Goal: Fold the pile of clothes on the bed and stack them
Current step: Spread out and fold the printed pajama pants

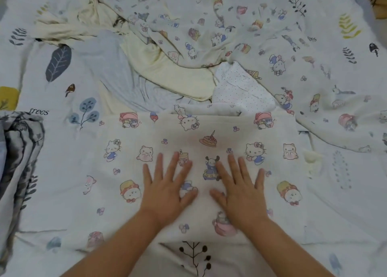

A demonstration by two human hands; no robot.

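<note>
A cream cotton garment printed with cartoon cats and cakes lies spread flat on the bed, nearest the person, and serves here as the landmark. Both hands rest palm-down on its middle: the left hand and the right hand side by side, fingers straight and spread wide, holding nothing, seemingly smoothing the cloth. Just beyond its far edge sits the unfolded pile: a pale yellow garment, a light blue-grey one, a white dotted piece, and a larger crumpled piece in the same cartoon print. To the left of the flat garment lies a grey-and-white patterned cloth, bunched. No finished stack is visible, so the job looks early, with most pieces yet to fold.
</note>
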